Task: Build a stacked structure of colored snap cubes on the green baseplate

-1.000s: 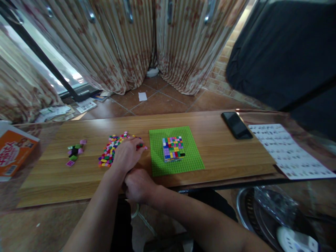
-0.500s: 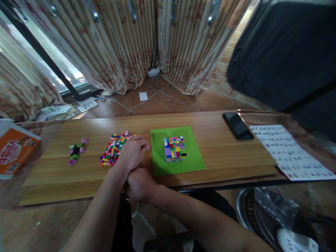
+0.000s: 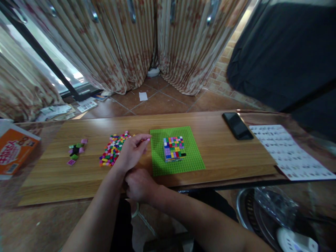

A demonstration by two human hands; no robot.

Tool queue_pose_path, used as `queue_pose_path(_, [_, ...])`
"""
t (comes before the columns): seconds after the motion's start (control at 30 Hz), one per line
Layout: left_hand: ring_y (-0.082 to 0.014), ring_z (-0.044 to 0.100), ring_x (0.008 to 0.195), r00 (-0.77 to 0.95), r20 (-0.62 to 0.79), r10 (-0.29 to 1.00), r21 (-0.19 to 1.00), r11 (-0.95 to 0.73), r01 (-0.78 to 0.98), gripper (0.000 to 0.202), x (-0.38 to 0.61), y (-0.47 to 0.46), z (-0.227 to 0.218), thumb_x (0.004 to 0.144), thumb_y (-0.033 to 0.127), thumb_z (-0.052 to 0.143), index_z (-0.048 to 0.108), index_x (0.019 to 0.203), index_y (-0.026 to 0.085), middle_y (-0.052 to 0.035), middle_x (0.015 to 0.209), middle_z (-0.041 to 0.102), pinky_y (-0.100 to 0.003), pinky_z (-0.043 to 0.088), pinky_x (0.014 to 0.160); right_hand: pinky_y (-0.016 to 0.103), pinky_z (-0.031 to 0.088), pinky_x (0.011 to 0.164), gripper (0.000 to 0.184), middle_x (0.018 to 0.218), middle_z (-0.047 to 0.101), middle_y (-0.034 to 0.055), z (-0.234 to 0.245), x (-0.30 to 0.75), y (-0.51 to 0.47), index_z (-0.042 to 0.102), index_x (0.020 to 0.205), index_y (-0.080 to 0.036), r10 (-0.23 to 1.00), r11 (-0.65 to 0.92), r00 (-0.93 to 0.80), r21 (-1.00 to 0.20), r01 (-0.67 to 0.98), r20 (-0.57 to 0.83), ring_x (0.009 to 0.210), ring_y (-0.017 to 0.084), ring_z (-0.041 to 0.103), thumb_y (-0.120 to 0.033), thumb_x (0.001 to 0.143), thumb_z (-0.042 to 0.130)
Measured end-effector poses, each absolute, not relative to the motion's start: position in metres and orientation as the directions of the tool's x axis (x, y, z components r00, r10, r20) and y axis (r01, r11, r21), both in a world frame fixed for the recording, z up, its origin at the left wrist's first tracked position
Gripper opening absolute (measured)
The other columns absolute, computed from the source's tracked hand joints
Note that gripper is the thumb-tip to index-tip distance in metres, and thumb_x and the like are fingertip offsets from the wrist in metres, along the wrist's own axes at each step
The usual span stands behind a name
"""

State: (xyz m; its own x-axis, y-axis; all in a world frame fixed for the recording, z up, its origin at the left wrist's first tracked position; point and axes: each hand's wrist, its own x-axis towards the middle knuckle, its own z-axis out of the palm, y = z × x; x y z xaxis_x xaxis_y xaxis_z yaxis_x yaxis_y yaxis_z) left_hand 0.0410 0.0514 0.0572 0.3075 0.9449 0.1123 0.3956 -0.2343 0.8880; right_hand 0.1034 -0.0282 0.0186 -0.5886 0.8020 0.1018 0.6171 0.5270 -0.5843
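Note:
My left hand [image 3: 132, 151] hovers at the right edge of a pile of small coloured bricks [image 3: 112, 153] on the wooden board [image 3: 225, 154]. Its fingers are pressed together in a pinch that points towards the green baseplate [image 3: 194, 159]; what they hold is too small to make out. A multicoloured block of bricks [image 3: 173, 148] stands in the middle of the baseplate. My right hand [image 3: 139, 184] rests curled in a loose fist on the board's near edge, just below the left hand, with nothing visible in it.
A small cluster of pink, green and black bricks [image 3: 75, 151] lies left of the pile. A black phone [image 3: 237, 125] and a printed sheet [image 3: 286, 150] lie at the right. An orange box [image 3: 14, 148] sits far left. A metal basin [image 3: 265, 213] stands below the table.
My left hand has lifted off the brick pile and turned its pinched fingertips towards the green baseplate. The right hand has stayed in place.

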Motion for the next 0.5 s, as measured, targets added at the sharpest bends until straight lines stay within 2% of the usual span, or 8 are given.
queue_pose_path(0.17, [-0.0111, 0.055, 0.058, 0.295, 0.144, 0.945, 0.906, -0.246, 0.345, 0.019, 0.0424, 0.0506, 0.0608, 0.079, 0.032, 0.06, 0.069, 0.085, 0.017, 0.0003, 0.068, 0.064, -0.021, 0.044, 0.054, 0.029, 0.043, 0.062, 0.012, 0.081, 0.071, 0.0101, 0.0178, 0.1031, -0.0284, 0.067, 0.079, -0.013, 0.796, 0.538, -0.596, -0.573, 0.618, 0.106, 0.072, 0.021, 0.063, -0.017, 0.076, 0.056])
queue_pose_path(0.5, [-0.0095, 0.054, 0.057, 0.13, 0.092, 0.987, 0.972, -0.117, 0.206, 0.015, 0.0417, 0.0505, 0.0624, 0.072, 0.027, 0.064, 0.069, 0.081, 0.016, -0.0003, 0.074, 0.065, -0.02, 0.045, 0.052, 0.029, 0.045, 0.067, 0.012, 0.088, 0.069, 0.0099, 0.0196, 0.104, -0.0286, 0.065, 0.084, -0.014, 0.803, 0.539, -0.585, -0.555, 0.633, 0.114, 0.078, 0.021, 0.062, -0.018, 0.079, 0.056])
